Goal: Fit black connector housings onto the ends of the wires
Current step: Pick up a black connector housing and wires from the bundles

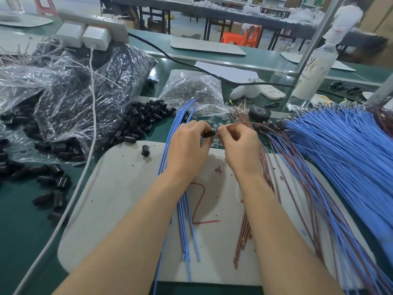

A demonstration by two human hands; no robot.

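- Left forearm (pixel 127 241) and right forearm (pixel 282 241) reach up from the bottom edge of the frame across the white mat (pixel 119 188). They lie over loose blue wires (pixel 184 209) and brown wires (pixel 244 228), so a shift of either arm could drag or tangle those.
- At mid-frame the left hand (pixel 187 143) has its grip closed on one black housing (pixel 208 134), pinched at the fingertips. The right hand (pixel 238 145) pinches the end of a brown wire (pixel 244 123) just beside the housing's mouth. Fingers hide whether the tip is inside.
- A tip offered at a slant would likely bend or buckle instead of seating, as the wire looks thin and springy.
- A half-seated end could pass as finished, because the fingertips cover the joint.
- That wire arches back into the mixed bundle (pixel 308 167) at right, so a tug could pull neighbouring wires along.
- A slack pinch could drop the housing onto the green worktop (pixel 25 231) among the spare housings (pixel 140 122) left of centre. It could also land beside the stray one (pixel 145 150) on the mat.
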